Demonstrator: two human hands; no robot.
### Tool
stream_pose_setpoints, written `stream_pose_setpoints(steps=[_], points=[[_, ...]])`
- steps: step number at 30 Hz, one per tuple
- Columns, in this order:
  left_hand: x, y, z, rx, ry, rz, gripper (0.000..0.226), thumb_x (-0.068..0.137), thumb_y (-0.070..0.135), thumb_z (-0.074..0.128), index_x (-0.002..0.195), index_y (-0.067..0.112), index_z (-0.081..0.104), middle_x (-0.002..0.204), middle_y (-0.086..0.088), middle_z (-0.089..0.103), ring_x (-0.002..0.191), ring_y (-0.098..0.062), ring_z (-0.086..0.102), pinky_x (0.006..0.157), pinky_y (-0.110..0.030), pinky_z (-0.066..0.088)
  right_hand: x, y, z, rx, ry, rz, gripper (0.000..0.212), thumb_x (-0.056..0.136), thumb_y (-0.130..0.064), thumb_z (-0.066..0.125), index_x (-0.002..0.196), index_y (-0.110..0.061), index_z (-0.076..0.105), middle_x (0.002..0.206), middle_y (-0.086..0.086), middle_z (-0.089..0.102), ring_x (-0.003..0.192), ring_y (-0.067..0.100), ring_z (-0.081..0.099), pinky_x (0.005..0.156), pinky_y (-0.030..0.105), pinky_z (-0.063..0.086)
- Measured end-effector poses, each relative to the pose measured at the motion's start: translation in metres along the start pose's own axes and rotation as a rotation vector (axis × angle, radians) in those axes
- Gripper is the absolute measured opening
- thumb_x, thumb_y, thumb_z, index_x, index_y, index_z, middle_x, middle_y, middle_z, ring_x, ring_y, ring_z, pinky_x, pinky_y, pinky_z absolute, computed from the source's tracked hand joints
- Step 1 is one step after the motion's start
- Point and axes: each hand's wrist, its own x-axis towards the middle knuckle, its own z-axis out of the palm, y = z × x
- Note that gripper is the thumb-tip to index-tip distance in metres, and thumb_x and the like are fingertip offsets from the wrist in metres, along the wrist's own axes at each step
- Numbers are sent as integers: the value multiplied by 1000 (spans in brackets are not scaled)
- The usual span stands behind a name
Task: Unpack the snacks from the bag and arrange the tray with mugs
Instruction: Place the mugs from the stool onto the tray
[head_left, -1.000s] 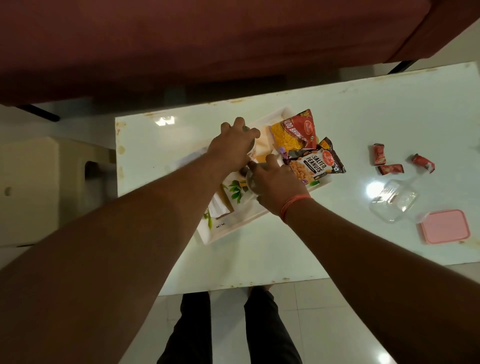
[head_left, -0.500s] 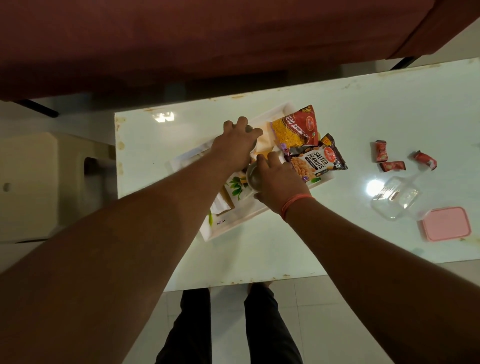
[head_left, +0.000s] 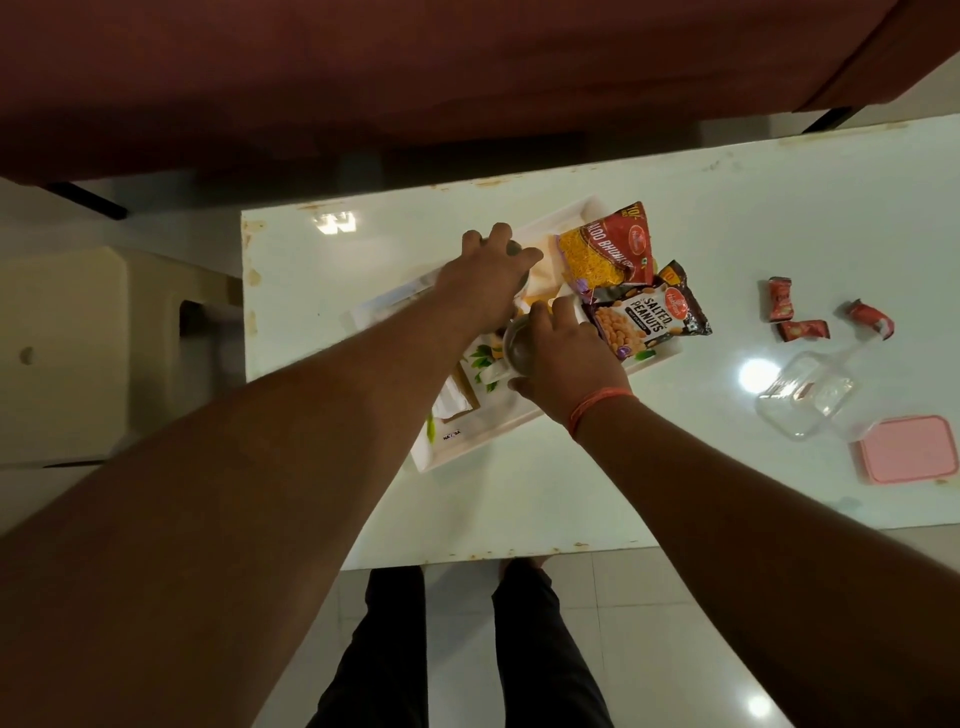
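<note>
**Both hands on mugs over tray**

L hand (head_left: 485, 283) curled over top of a mug (head_left: 515, 248), mostly hidden. R hand (head_left: 569, 364) wraps 2nd mug (head_left: 517, 347), fingers closed round it. Both mugs on white tray (head_left: 467, 444), mid-table (head_left: 779, 208). Bhujia pkt (head_left: 605, 247) & peanut pkt (head_left: 647, 314) lie on tray's far-right part

You see a dim, warm-toned scene. Overhead lamps leave bright glare spots on the glossy worktop (head_left: 519, 499), one near its far left corner and one at the right. Your forearms look soft and stretched toward the lower edges by wide-angle distortion.
</note>
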Motion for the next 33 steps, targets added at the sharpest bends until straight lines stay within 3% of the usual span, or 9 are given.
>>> stream_pose_setpoints(steps=[5,7,9,15,19,21,25,30,33], points=[[3,-6,-7,-15,-91,38,91,78,41,74,151,36,20,158,-12,16,143,-41,18,101,-55,44,-4,1,-3,-38,-20,-3,105,72,-55,77,149,-10,22,147,17,32,116,41,53,89,47,52],[-1,-18,-19,-123,-123,24,98,77,43,73,153,39,12,162,-9,8,147,-40,8,107,-57,35,-7,5,-5,-65,-10,0,109,70,-61,75,151,-13,19,147,15,33,117,39,52,85,48,54],[-8,-36,-31,-292,-107,-34,93,82,39,68,154,37,9,163,-6,9,148,-35,10,111,-52,31,-11,11,-7,-63,8,-2,110,68,-63,75,150,-16,19,146,13,34,118,38,52,82,49,55],[-28,-76,-23,-597,250,-363,44,99,25,47,142,17,45,145,-9,45,128,-26,51,104,-33,43,-10,20,-14,48,68,3,96,72,-63,71,146,-16,30,143,14,39,124,38,48,89,52,53],[-45,-79,-3,-648,337,-425,32,101,17,43,130,14,56,134,-9,55,118,-22,57,91,-20,41,18,9,-32,132,151,-96,72,83,-39,67,145,-17,36,145,13,40,125,37,45,97,53,49],[-51,-75,7,-668,352,-441,31,100,16,43,128,14,57,130,-8,57,115,-21,58,88,-19,40,41,-4,-47,88,91,-184,78,82,-31,71,149,-21,31,154,12,31,132,39,40,103,53,45],[-62,-70,20,-698,408,-453,29,99,12,45,125,10,59,125,-10,60,114,-22,59,88,-19,42,85,-30,-69,-179,-250,-276,88,80,-33,75,152,-32,24,161,7,15,139,40,32,109,55,39],[-81,-88,36,-719,503,-608,25,98,13,47,119,11,61,121,-10,60,111,-24,59,92,-26,48,101,-32,-65,-353,-296,-266,74,77,-29,71,143,-32,37,144,11,35,119,41,50,94,54,50],[-93,-100,44,-747,513,-727,25,98,13,48,119,11,61,122,-10,60,112,-25,60,95,-26,48,109,-24,-58,-422,-282,-308,68,66,-47,51,129,-23,38,136,9,44,115,42,52,85,56,52]])
